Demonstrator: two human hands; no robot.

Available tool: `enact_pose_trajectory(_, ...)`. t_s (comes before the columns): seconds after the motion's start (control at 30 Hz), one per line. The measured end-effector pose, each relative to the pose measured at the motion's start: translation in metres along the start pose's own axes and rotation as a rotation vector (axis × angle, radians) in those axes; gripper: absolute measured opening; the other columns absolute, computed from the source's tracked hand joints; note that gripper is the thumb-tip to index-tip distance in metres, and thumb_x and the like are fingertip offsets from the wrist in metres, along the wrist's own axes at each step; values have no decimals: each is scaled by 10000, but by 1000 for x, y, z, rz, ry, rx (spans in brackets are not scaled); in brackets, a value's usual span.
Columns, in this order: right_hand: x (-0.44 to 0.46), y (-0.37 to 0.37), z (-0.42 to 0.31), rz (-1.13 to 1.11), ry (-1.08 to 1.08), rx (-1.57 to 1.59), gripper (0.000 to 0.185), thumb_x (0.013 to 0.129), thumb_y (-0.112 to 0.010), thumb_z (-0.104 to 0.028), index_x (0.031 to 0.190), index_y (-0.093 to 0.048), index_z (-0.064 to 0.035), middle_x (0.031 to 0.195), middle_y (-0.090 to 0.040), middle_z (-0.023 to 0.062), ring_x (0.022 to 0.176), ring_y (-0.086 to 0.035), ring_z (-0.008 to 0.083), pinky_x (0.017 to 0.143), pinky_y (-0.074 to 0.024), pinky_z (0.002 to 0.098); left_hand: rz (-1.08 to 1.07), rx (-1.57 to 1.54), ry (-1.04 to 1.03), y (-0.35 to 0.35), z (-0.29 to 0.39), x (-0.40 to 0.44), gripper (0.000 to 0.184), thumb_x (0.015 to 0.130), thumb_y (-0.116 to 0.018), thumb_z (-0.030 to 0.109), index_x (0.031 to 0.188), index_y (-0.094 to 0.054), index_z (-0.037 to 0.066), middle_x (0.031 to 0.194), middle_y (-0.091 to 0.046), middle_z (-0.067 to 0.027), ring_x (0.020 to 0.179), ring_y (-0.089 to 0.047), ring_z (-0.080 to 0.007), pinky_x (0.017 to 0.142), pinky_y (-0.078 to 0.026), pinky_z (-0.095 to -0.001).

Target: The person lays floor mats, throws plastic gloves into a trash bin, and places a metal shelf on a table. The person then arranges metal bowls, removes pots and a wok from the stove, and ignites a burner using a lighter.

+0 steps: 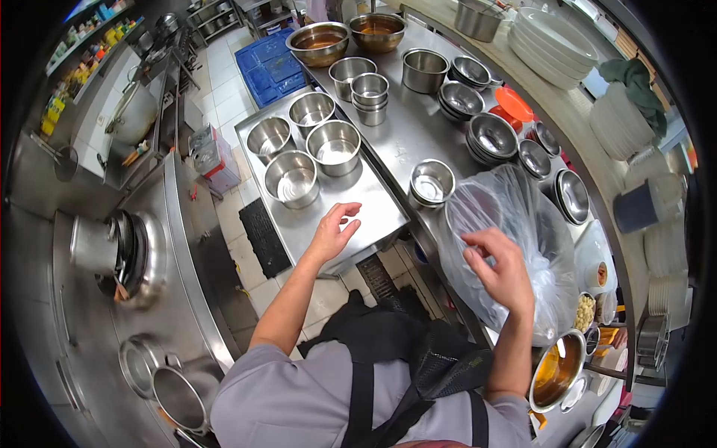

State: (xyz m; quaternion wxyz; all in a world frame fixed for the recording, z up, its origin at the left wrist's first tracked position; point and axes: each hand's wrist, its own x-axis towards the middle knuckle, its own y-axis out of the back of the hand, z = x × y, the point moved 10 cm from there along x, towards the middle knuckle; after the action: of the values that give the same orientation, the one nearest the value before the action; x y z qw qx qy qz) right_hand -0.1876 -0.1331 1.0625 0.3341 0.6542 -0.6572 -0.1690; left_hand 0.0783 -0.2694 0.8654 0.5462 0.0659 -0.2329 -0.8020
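My left hand (334,231) hovers over the near part of a steel side table (366,213), its fingers loosely bent and apart, with nothing in them. Just beyond it several round steel pots stand upright on that table, the closest being a steel pot (292,181). In front of a large clear plastic bag (534,224) is my right hand (502,270), its thumb and fingers curved with a gap between them. It holds nothing I can see, and whether it touches the bag I cannot tell. A small stack of steel containers (432,184) sits left of the bag.
Stacked steel bowls (492,136) and an orange-red bowl (514,104) stand along the right counter. Two bowls of brown liquid, one a wide bowl (318,43), are at the far end. A blue crate (267,67) lies beyond the side table. A steel counter (183,246) runs along the left.
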Motion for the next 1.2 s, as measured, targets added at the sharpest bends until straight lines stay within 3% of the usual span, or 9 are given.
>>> enact_pose_trajectory(0.23,161,-37,48,-211,45,-195,289,885,-664,-172,1136,-668,-29,1034,-639,158,906,-635,327,831,-513,411,175,-191,-44,36,-32,116,531,925,-680,86,1415,-477,56,1248,-608,-124,1144,-602,-206,965,-519,-351)
enact_pose_trajectory(0.43,318,-95,150,-116,152,-234,491,845,-718,-223,1307,-614,-95,1415,-475,280,1296,-503,423,1100,-415,433,262,-184,13,46,-48,196,793,873,-746,131,1532,-307,98,1414,-473,-160,1234,-547,-247,979,-512,-411)
enact_pose_trajectory(0.47,345,-108,165,-80,125,-207,547,825,-749,-252,1340,-597,-147,1462,-410,317,1316,-467,469,1114,-400,459,258,-179,28,46,-58,215,951,823,-798,150,1569,-210,111,1482,-410,-184,1292,-514,-295,996,-502,-442)
enact_pose_trajectory(0.5,369,-122,176,-40,91,-216,587,799,-791,-299,1343,-600,-188,1509,-358,305,1344,-426,486,1113,-395,493,268,-173,27,44,-61,232,951,823,-798,150,1569,-210,111,1482,-410,-184,1292,-514,-295,996,-502,-442)
enact_pose_trajectory(0.63,425,-187,206,-25,-8,-325,643,744,-836,-392,1321,-619,-208,1551,-306,274,1394,-366,448,1119,-370,521,298,-58,61,31,-81,298,1239,726,-873,136,1605,0,145,1607,-223,-231,1455,-319,-400,1049,-463,-509)
enact_pose_trajectory(0.7,430,-204,221,-80,-120,-210,552,728,-832,-424,1178,-685,-140,1394,-484,206,1295,-436,400,1022,-416,516,331,59,1,22,-94,323,1258,710,-880,150,1598,9,95,1601,-223,-248,1477,-272,-400,1103,-406,-506)
enact_pose_trajectory(0.73,429,-200,219,-30,-87,-248,523,722,-835,-421,1128,-701,-120,1338,-514,198,1257,-453,391,1004,-420,518,313,97,-62,15,-92,332,1245,697,-860,167,1567,13,-13,1556,-234,-311,1445,-302,-423,1201,-265,-427)
enact_pose_trajectory(0.93,384,-151,225,149,-82,-226,487,698,-838,-467,953,-756,-59,1149,-548,211,1149,-479,378,971,-444,452,156,-197,-82,-37,-90,345,1176,667,-901,170,1541,-140,-24,1473,-406,-252,1334,-469,-363,1099,-407,-405)
enact_pose_trajectory(1.2,333,-107,166,157,-135,-189,481,690,-842,-491,855,-743,-50,961,-583,189,961,-599,374,813,-485,455,153,-143,-117,-9,-43,306,1200,579,-958,330,1487,-256,-23,1406,-418,-242,1319,-449,-391,1093,-399,-443)
